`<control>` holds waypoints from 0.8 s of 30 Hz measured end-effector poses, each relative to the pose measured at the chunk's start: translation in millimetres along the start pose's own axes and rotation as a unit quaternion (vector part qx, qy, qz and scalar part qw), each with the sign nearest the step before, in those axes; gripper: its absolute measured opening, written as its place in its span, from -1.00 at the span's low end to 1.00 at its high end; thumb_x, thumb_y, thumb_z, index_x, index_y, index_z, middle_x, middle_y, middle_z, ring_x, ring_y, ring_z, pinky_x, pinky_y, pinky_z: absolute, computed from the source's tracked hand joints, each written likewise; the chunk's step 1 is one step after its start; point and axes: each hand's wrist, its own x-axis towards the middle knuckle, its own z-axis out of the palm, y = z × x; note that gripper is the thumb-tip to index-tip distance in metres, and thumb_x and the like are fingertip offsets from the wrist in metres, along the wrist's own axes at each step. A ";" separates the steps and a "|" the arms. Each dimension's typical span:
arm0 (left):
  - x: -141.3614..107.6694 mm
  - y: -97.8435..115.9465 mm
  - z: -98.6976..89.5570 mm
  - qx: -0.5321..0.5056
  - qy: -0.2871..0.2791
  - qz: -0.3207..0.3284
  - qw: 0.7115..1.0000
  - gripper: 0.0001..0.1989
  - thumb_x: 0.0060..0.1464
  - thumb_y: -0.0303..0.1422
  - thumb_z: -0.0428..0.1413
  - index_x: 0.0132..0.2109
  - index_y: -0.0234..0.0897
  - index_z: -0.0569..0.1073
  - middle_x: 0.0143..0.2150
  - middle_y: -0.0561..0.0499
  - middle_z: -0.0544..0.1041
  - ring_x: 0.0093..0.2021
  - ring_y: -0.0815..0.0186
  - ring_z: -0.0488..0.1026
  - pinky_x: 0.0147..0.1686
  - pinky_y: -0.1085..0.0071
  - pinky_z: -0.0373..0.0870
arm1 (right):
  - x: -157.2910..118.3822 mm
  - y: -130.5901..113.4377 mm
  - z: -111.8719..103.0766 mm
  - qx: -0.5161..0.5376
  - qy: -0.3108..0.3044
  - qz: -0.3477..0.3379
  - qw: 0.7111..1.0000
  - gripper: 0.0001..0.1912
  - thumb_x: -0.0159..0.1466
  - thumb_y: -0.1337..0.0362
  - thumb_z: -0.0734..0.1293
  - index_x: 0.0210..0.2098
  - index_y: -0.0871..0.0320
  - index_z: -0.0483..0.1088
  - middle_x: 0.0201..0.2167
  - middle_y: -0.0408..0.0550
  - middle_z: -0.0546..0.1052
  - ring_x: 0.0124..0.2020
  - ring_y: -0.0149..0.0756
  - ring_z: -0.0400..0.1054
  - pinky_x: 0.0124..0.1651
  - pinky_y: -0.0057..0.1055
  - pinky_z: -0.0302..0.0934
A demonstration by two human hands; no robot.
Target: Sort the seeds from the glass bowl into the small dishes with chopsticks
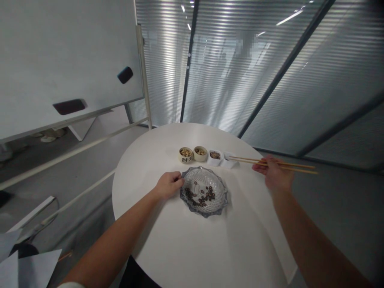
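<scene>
My left hand (170, 185) is closed on the left rim of a glass bowl (220, 206) with a scalloped edge. Dark brown beans or seeds (201, 198) lie scattered inside the bowl. In my right hand (276, 176) is a pair of long wooden chopsticks (250, 160). Their tips reach over a small white square dish (228, 163), whose contents I cannot make out. Beside it stands another white dish (215, 162) with small brownish bits. Further left, two round cream cups (200, 158) hold light tan pieces; the leftmost bears dark lettering.
Everything stands on a round white table (168, 248). At the left rises a whiteboard (69, 48) on a metal frame, with two dark erasers on it. Ribbed glass panels (219, 72) form the wall behind. White sheets (36, 268) show at the lower left.
</scene>
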 end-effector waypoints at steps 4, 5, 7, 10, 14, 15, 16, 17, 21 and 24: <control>0.2 -0.8 0.3 -0.001 0.000 0.003 1.000 -0.72 0.12 -0.19 0.02 -0.47 -0.24 0.27 -0.54 0.14 0.19 -0.46 0.40 0.17 -0.44 0.44 0.05 | -17.1 -11.0 3.7 0.030 -0.020 -0.013 0.999 -0.65 0.05 0.06 0.57 -0.48 0.21 0.49 -0.61 -0.13 0.55 -0.69 -0.30 0.46 -0.60 -0.37 0.50; 0.3 -1.1 0.4 0.000 0.000 0.003 1.000 -0.72 0.12 -0.19 0.02 -0.47 -0.24 0.27 -0.54 0.14 0.19 -0.46 0.40 0.17 -0.44 0.44 0.05 | -26.2 -14.8 6.2 0.044 -0.032 -0.012 0.998 -0.65 0.04 0.05 0.58 -0.48 0.20 0.49 -0.60 -0.14 0.55 -0.69 -0.30 0.47 -0.58 -0.35 0.51; 0.5 -1.3 0.7 0.001 -0.001 0.002 1.000 -0.73 0.11 -0.20 0.02 -0.47 -0.25 0.27 -0.54 0.14 0.19 -0.46 0.40 0.17 -0.44 0.44 0.05 | -50.0 -20.6 13.2 0.056 -0.081 0.013 0.995 -0.64 0.02 0.05 0.60 -0.47 0.20 0.50 -0.59 -0.13 0.57 -0.67 -0.28 0.48 -0.59 -0.33 0.51; 0.4 -0.1 0.6 0.000 -0.002 0.002 1.000 -0.74 0.09 -0.21 0.02 -0.48 -0.25 0.27 -0.54 0.14 0.20 -0.46 0.40 0.18 -0.44 0.44 0.05 | -90.1 -21.9 26.2 0.017 -0.146 0.047 0.988 -0.59 0.07 -0.01 0.58 -0.44 0.23 0.53 -0.62 -0.07 0.56 -0.70 -0.27 0.47 -0.64 -0.40 0.46; -0.4 2.8 -0.4 -0.003 0.001 0.002 1.000 -0.73 0.10 -0.20 0.01 -0.48 -0.24 0.26 -0.55 0.15 0.18 -0.46 0.40 0.16 -0.44 0.44 0.04 | -123.2 -13.5 39.4 -0.015 -0.181 0.080 0.980 -0.55 0.07 -0.07 0.57 -0.42 0.22 0.54 -0.60 -0.07 0.57 -0.69 -0.26 0.48 -0.60 -0.36 0.49; -0.6 3.2 -0.7 -0.001 0.000 0.001 1.000 -0.73 0.10 -0.20 0.01 -0.48 -0.24 0.26 -0.55 0.15 0.18 -0.46 0.40 0.16 -0.44 0.44 0.04 | -126.1 -11.0 41.2 -0.022 -0.186 0.090 0.978 -0.55 0.07 -0.07 0.57 -0.41 0.22 0.54 -0.60 -0.07 0.57 -0.69 -0.26 0.48 -0.60 -0.36 0.50; -0.7 3.4 -0.8 0.001 0.000 0.000 1.000 -0.73 0.10 -0.20 0.00 -0.47 -0.25 0.26 -0.54 0.15 0.19 -0.46 0.40 0.17 -0.44 0.44 0.04 | -127.4 -8.5 42.3 -0.028 -0.192 0.098 0.976 -0.54 0.07 -0.08 0.57 -0.41 0.22 0.54 -0.59 -0.06 0.57 -0.68 -0.27 0.48 -0.60 -0.36 0.50; -0.7 3.4 -0.9 0.002 -0.001 -0.002 1.000 -0.73 0.10 -0.20 0.00 -0.47 -0.25 0.26 -0.54 0.15 0.19 -0.46 0.40 0.17 -0.44 0.44 0.04 | -127.6 -6.4 43.0 -0.032 -0.196 0.106 0.974 -0.54 0.06 -0.09 0.57 -0.40 0.22 0.54 -0.59 -0.06 0.58 -0.68 -0.27 0.48 -0.60 -0.36 0.49; -0.2 2.0 -0.1 0.000 -0.002 -0.002 1.000 -0.73 0.10 -0.20 0.01 -0.48 -0.25 0.26 -0.55 0.15 0.18 -0.46 0.41 0.16 -0.45 0.45 0.03 | -125.1 -0.8 43.7 -0.030 -0.198 0.125 0.972 -0.50 0.01 -0.10 0.59 -0.41 0.24 0.53 -0.59 -0.06 0.57 -0.69 -0.28 0.46 -0.62 -0.36 0.48; 0.1 1.4 0.7 -0.001 0.002 -0.004 1.000 -0.72 0.10 -0.20 0.02 -0.48 -0.25 0.26 -0.55 0.15 0.18 -0.46 0.41 0.16 -0.45 0.44 0.02 | -124.3 1.3 44.2 -0.017 -0.196 0.132 0.971 -0.48 0.00 -0.11 0.60 -0.41 0.24 0.53 -0.60 -0.07 0.56 -0.70 -0.29 0.45 -0.64 -0.37 0.47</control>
